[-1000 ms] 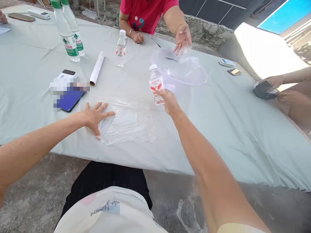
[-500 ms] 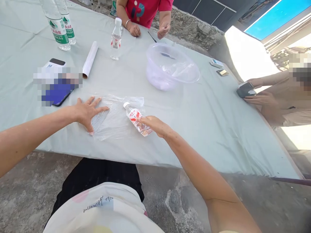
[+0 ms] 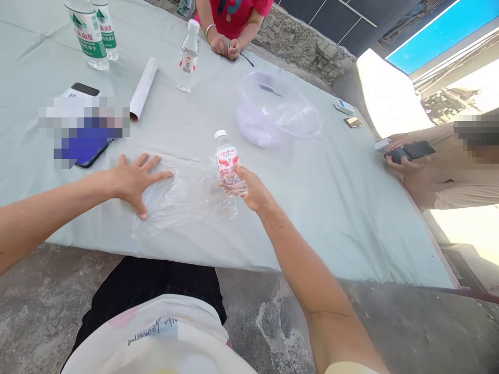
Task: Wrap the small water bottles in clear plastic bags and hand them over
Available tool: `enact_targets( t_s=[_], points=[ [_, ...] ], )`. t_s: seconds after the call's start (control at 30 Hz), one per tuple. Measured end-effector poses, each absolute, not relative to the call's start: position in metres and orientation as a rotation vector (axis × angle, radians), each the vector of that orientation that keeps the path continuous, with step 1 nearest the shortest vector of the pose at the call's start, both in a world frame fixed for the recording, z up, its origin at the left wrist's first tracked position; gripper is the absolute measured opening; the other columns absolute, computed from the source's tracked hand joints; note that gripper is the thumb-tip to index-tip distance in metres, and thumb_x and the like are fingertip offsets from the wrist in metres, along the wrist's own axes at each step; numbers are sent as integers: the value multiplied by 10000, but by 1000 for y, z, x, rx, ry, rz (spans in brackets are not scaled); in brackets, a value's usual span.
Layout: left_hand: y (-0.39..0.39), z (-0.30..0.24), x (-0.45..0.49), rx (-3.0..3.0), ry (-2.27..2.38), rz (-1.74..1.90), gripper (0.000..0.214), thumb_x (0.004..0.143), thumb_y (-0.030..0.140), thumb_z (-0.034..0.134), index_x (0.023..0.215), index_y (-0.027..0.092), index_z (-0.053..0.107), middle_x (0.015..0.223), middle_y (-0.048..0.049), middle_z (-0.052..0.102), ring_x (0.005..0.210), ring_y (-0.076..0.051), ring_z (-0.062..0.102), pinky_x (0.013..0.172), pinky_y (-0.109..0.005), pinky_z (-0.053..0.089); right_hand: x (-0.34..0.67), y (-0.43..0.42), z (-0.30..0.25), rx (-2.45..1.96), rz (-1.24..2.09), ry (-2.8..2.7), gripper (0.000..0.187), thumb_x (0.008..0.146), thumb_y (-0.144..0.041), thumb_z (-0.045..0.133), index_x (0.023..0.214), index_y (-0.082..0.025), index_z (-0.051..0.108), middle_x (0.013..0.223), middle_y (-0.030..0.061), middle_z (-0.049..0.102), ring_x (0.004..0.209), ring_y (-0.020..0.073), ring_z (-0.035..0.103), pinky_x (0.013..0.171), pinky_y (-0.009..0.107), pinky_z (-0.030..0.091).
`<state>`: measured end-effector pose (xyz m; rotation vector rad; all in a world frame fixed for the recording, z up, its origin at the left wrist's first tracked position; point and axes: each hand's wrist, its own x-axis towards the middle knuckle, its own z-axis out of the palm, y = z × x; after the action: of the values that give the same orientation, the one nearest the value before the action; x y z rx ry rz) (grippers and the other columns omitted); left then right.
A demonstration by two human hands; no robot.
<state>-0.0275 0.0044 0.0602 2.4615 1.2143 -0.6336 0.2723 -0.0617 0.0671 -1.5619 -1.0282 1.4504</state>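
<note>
My right hand [image 3: 249, 188] grips a small water bottle [image 3: 227, 161] with a red label and white cap, nearly upright, over the right edge of a sheet of clear plastic wrap [image 3: 187, 195]. The sheet lies flat on the pale green tablecloth [image 3: 331, 208] near the front edge. My left hand [image 3: 137, 181] lies flat with fingers spread on the sheet's left part, pressing it down.
A clear plastic bowl [image 3: 278, 109] stands behind the bottle. A roll of wrap [image 3: 143, 88], a phone [image 3: 88, 148], two big green-label bottles [image 3: 91, 31] and another small bottle [image 3: 188, 54] sit at the back left. A person in red [image 3: 230, 21] sits opposite; another person's hands [image 3: 405, 156] hold a phone at right.
My right hand brought the small bottle from beside the bowl down onto the wrap, tilted it over, then stood it upright again. The person in red drew both hands back from the bowl.
</note>
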Motion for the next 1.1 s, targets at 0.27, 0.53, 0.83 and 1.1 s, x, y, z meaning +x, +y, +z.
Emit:
enact_targets(
  t_s=[0.27, 0.53, 0.83, 1.1],
  points=[
    [8, 51, -30, 2463, 1177, -524, 1289, 443, 515, 896, 1582, 324, 323, 1702, -157, 131, 1499, -566, 61, 1091, -802, 29, 209, -61, 23, -862, 1939, -919, 532, 693, -672, 732, 1049, -279, 692, 1071, 63, 728, 1121, 290, 669, 953, 441, 547],
    [9, 56, -42, 2479, 1198, -601, 1416, 551, 634, 829, 1632, 209, 19, 1700, -213, -71, 1551, -450, -44, 1173, -687, 10, 164, -37, 13, -594, 2123, -560, 603, 710, -702, 705, 1156, -307, 612, 1187, 45, 681, 1270, 341, 566, 959, 581, 545],
    [12, 77, -73, 2418, 1460, -607, 913, 833, 546, 644, 1609, 294, 235, 1710, -113, 127, 1560, -343, 125, 1216, -563, 124, 173, -41, 8, -591, 2113, -426, 659, 729, -692, 710, 1212, -256, 602, 1183, 86, 677, 1307, 370, 552, 921, 620, 563],
    [-38, 156, -21, 2165, 1689, 731, 321, 940, 405, 552, 1202, 233, 625, 1121, -23, 686, 1081, -238, 647, 1016, -444, 464, 171, -41, 7, -504, 2118, -421, 541, 744, -688, 675, 1043, -237, 658, 1067, 98, 698, 1221, 353, 588, 828, 542, 595]
  ],
)
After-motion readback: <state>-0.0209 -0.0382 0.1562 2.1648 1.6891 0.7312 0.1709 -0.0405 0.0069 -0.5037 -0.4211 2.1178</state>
